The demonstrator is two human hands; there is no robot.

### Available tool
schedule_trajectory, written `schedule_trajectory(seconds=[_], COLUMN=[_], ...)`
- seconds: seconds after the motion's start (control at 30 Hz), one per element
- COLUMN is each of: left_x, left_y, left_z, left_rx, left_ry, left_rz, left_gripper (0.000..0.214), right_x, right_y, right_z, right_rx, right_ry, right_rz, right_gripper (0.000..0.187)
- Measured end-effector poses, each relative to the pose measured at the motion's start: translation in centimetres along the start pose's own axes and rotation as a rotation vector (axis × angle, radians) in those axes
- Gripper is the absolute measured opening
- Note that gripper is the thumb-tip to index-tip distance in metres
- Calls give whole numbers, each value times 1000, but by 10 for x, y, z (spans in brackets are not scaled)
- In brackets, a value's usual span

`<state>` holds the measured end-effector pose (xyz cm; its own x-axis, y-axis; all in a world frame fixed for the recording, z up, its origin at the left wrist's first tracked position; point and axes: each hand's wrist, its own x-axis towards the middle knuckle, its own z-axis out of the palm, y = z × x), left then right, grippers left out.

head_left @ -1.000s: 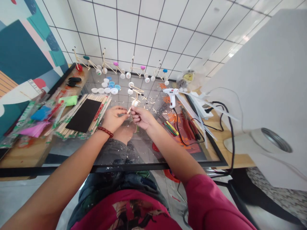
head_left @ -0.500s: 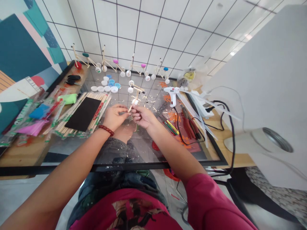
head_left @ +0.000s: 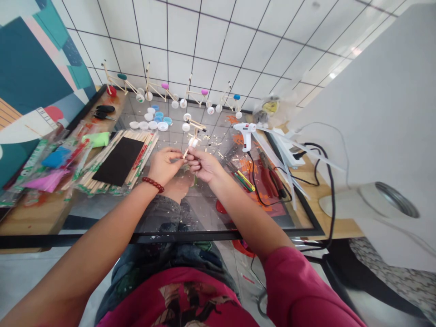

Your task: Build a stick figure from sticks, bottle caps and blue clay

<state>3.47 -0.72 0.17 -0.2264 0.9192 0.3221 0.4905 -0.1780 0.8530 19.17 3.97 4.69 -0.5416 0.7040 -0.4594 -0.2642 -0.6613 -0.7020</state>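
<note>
While your left hand (head_left: 166, 166) and right hand (head_left: 205, 166) both pinch the stick (head_left: 185, 154) near the frame's centre, expect it light, stiff and easily snapped; hold it near its ends, fingertips only

the held stick (head_left: 185, 155) is pale tan, the glue gun (head_left: 246, 135) white, the wall tiles (head_left: 180, 28) white (black-lined).

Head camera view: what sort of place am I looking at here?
Probably a small craft workspace, though whether at home or in a shop I can't tell. Signs of it are the white glue gun, the bundle of wooden sticks and the row of small stick models.
</note>
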Motion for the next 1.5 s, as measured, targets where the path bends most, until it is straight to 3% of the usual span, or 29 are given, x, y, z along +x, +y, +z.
schedule_trajectory(seconds=[0.13, 0.4, 0.73, 1.5], left_x=[0, 3, 2, 6], left_y=[0, -1, -3, -2], left_z=[-1, -3, -1, -1], left_rx=[12, 34, 13, 21], left_ry=[25, 68, 81, 45], left_rz=[-8, -56, -44, -17], left_gripper=[8, 5, 4, 4], right_x=[-1, 3, 9, 5], right_y=[-1, 3, 5, 2], right_z=[4, -1, 1, 1], right_rx=[60, 32, 22, 32], right_ry=[62, -7, 43, 2], right_rz=[20, -23, -37, 12], right_gripper=[39, 25, 28, 33])
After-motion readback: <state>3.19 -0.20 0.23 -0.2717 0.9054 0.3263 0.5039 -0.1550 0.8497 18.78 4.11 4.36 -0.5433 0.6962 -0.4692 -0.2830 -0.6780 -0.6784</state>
